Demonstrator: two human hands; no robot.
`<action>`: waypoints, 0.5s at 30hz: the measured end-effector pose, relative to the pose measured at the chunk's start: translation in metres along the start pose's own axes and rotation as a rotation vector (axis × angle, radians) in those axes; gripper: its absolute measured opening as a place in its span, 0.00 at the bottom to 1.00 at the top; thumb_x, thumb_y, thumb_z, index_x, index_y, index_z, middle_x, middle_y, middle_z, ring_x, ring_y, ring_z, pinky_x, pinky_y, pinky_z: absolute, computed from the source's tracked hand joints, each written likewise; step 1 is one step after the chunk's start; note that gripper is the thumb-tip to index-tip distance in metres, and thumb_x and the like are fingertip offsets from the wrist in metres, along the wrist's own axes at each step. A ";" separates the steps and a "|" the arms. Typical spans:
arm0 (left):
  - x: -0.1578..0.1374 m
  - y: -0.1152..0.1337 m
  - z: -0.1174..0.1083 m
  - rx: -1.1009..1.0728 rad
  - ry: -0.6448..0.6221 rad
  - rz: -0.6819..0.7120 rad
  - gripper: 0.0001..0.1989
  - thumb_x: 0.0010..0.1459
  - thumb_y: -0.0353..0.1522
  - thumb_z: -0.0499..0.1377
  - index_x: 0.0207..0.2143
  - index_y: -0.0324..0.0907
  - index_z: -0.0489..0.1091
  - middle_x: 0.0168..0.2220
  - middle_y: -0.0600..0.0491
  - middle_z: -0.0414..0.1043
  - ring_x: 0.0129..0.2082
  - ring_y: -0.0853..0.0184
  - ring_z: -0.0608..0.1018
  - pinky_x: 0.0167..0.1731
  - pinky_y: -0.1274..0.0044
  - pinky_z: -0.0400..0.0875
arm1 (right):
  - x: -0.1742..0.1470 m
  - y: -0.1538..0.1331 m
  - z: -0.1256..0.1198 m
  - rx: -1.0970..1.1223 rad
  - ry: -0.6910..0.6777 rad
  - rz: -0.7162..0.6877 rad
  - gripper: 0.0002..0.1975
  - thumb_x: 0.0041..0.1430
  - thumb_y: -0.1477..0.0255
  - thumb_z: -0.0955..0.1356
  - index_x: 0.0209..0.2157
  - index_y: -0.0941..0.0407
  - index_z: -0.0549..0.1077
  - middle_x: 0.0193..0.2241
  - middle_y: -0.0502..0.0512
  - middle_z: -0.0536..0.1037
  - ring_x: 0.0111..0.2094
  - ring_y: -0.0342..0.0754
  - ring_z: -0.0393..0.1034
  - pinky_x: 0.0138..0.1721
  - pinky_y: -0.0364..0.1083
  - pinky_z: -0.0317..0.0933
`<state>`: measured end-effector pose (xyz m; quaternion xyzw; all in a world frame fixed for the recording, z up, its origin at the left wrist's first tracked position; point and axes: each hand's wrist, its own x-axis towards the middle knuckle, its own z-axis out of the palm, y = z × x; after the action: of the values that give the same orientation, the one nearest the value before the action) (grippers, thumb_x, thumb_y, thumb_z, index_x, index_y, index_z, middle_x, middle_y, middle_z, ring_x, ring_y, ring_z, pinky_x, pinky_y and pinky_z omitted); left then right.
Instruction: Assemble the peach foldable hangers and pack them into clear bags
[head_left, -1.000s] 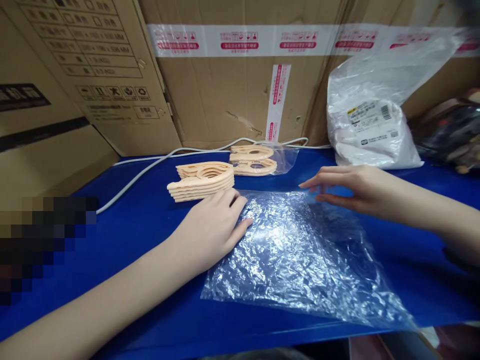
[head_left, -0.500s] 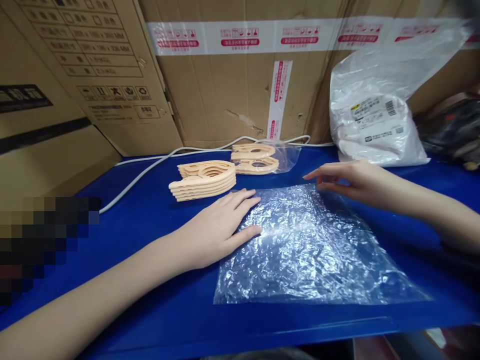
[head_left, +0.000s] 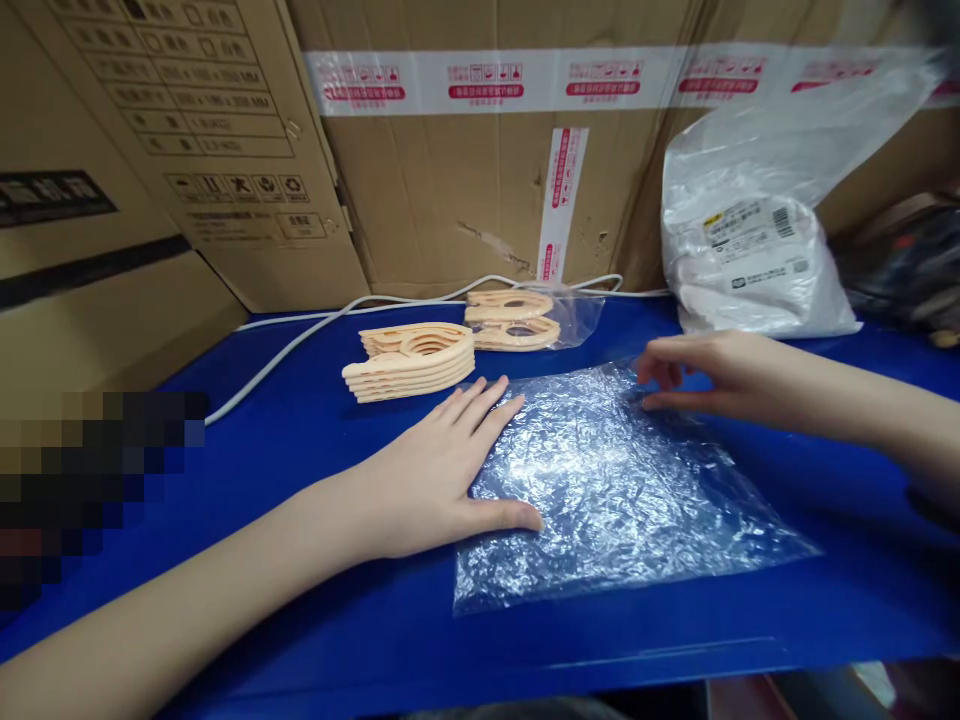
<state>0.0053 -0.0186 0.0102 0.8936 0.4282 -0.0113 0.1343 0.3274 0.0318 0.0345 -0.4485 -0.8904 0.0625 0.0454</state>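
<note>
A clear, crinkled plastic bag [head_left: 600,500] lies flat on the blue tabletop. Across its left side rests my left hand [head_left: 442,475], palm down with fingers and thumb spread. My right hand [head_left: 690,372] hovers at the bag's far right corner, fingers curled and the thumb apart from the forefinger. Whether those fingertips touch the film is hard to see. Just beyond my left fingertips sits a stack of beige plastic folding hangers [head_left: 411,365]. Behind it, more beige hangers in a clear bag [head_left: 517,325] lie on the table.
A white cable [head_left: 292,350] snakes along the back of the blue table [head_left: 300,620]. Cardboard boxes [head_left: 442,200] wall off the back and left. A white plastic parcel bag [head_left: 757,260] stands at the back right. The table's front edge runs along the bottom.
The clear bag has turned slightly, its near right corner shifting up and left. My left thumb has spread farther toward me. My right hand has moved slightly right, its fingers curling more.
</note>
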 end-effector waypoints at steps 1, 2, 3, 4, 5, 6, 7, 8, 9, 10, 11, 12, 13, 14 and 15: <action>0.000 0.000 0.000 0.001 -0.004 0.000 0.52 0.55 0.63 0.48 0.70 0.42 0.37 0.71 0.48 0.27 0.70 0.49 0.38 0.66 0.57 0.42 | -0.002 0.001 0.000 0.020 -0.078 0.024 0.16 0.61 0.56 0.65 0.36 0.55 0.70 0.28 0.52 0.75 0.27 0.48 0.68 0.29 0.47 0.59; -0.001 0.000 0.000 0.002 -0.007 0.000 0.52 0.55 0.63 0.47 0.70 0.42 0.37 0.71 0.48 0.26 0.70 0.50 0.37 0.66 0.57 0.41 | -0.004 0.002 0.000 0.031 -0.142 0.041 0.16 0.62 0.55 0.64 0.34 0.54 0.70 0.26 0.51 0.75 0.25 0.47 0.67 0.27 0.46 0.57; -0.001 0.000 0.000 0.003 -0.010 0.000 0.52 0.55 0.63 0.47 0.70 0.42 0.36 0.71 0.48 0.26 0.70 0.51 0.37 0.66 0.57 0.41 | -0.005 0.003 0.001 0.035 -0.188 0.051 0.17 0.63 0.54 0.63 0.34 0.54 0.69 0.25 0.50 0.74 0.24 0.46 0.66 0.27 0.45 0.56; -0.001 0.000 0.000 0.003 -0.013 0.000 0.52 0.55 0.63 0.47 0.70 0.42 0.36 0.71 0.48 0.26 0.70 0.51 0.37 0.67 0.57 0.40 | -0.006 0.004 0.002 0.038 -0.219 0.056 0.19 0.63 0.52 0.61 0.33 0.54 0.69 0.25 0.50 0.74 0.24 0.46 0.66 0.26 0.45 0.55; -0.001 0.000 0.000 0.004 -0.013 0.001 0.52 0.55 0.63 0.47 0.70 0.42 0.36 0.71 0.48 0.26 0.70 0.51 0.37 0.67 0.57 0.40 | -0.006 0.003 0.003 0.040 -0.244 0.064 0.21 0.63 0.51 0.61 0.32 0.54 0.68 0.24 0.49 0.73 0.23 0.45 0.65 0.25 0.44 0.54; -0.001 0.000 0.000 0.006 -0.010 0.004 0.52 0.55 0.62 0.47 0.70 0.42 0.35 0.71 0.47 0.26 0.70 0.51 0.37 0.67 0.57 0.40 | -0.006 0.001 0.004 0.043 -0.270 0.070 0.22 0.63 0.49 0.61 0.30 0.54 0.68 0.23 0.49 0.73 0.23 0.45 0.64 0.25 0.44 0.53; -0.001 0.000 0.000 0.008 -0.006 0.007 0.52 0.55 0.62 0.48 0.70 0.41 0.35 0.71 0.47 0.26 0.70 0.50 0.37 0.66 0.57 0.41 | -0.006 -0.001 0.005 0.050 -0.292 0.072 0.23 0.62 0.49 0.61 0.29 0.54 0.68 0.22 0.49 0.72 0.22 0.44 0.63 0.24 0.44 0.52; -0.001 0.001 0.000 0.009 -0.002 0.008 0.52 0.56 0.62 0.48 0.70 0.41 0.35 0.71 0.46 0.26 0.70 0.50 0.37 0.66 0.57 0.41 | -0.006 -0.005 0.005 0.061 -0.306 0.073 0.24 0.62 0.48 0.61 0.28 0.54 0.68 0.21 0.48 0.71 0.22 0.44 0.62 0.24 0.44 0.52; -0.001 0.001 0.000 0.010 0.003 0.010 0.52 0.56 0.62 0.48 0.70 0.41 0.35 0.71 0.46 0.26 0.70 0.50 0.37 0.66 0.57 0.42 | -0.006 -0.010 0.004 0.079 -0.312 0.073 0.24 0.63 0.49 0.60 0.27 0.54 0.68 0.21 0.48 0.71 0.22 0.44 0.62 0.24 0.44 0.52; -0.001 0.001 0.000 0.009 0.006 0.012 0.52 0.56 0.62 0.48 0.70 0.41 0.35 0.71 0.45 0.27 0.70 0.50 0.38 0.66 0.57 0.42 | -0.006 -0.015 0.003 0.101 -0.305 0.082 0.24 0.64 0.50 0.60 0.25 0.55 0.68 0.21 0.49 0.71 0.22 0.44 0.63 0.24 0.44 0.53; -0.001 0.001 0.000 0.008 0.009 0.016 0.52 0.56 0.62 0.48 0.70 0.41 0.35 0.71 0.45 0.27 0.70 0.50 0.38 0.66 0.57 0.43 | -0.007 -0.020 0.002 0.122 -0.288 0.101 0.25 0.65 0.51 0.59 0.24 0.55 0.68 0.21 0.49 0.71 0.22 0.44 0.63 0.25 0.44 0.54; -0.001 0.001 0.000 0.006 0.011 0.019 0.52 0.56 0.62 0.48 0.70 0.40 0.35 0.71 0.44 0.28 0.70 0.49 0.38 0.66 0.57 0.43 | -0.007 -0.024 0.000 0.140 -0.267 0.126 0.26 0.66 0.51 0.58 0.23 0.55 0.67 0.21 0.50 0.71 0.22 0.44 0.64 0.26 0.44 0.55; -0.001 0.001 0.000 0.004 0.014 0.022 0.52 0.56 0.61 0.48 0.70 0.40 0.34 0.71 0.44 0.28 0.70 0.49 0.39 0.66 0.56 0.44 | -0.007 -0.027 -0.001 0.154 -0.251 0.145 0.27 0.67 0.52 0.57 0.23 0.55 0.67 0.21 0.51 0.71 0.23 0.45 0.64 0.26 0.44 0.56; -0.002 0.000 0.000 0.001 0.018 0.025 0.52 0.56 0.61 0.49 0.70 0.40 0.34 0.71 0.43 0.28 0.70 0.49 0.39 0.66 0.56 0.44 | -0.007 -0.029 -0.002 0.165 -0.243 0.147 0.27 0.67 0.52 0.57 0.23 0.55 0.67 0.21 0.51 0.71 0.23 0.45 0.65 0.26 0.44 0.57; -0.002 0.000 0.000 -0.002 0.024 0.029 0.52 0.56 0.61 0.49 0.70 0.40 0.34 0.71 0.43 0.28 0.70 0.49 0.39 0.66 0.56 0.44 | -0.007 -0.031 -0.003 0.175 -0.245 0.124 0.26 0.67 0.52 0.57 0.24 0.55 0.68 0.21 0.50 0.71 0.23 0.45 0.65 0.26 0.44 0.58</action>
<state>0.0043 -0.0198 0.0102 0.8996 0.4169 0.0018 0.1303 0.3078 0.0079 0.0420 -0.4858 -0.8512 0.1966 -0.0286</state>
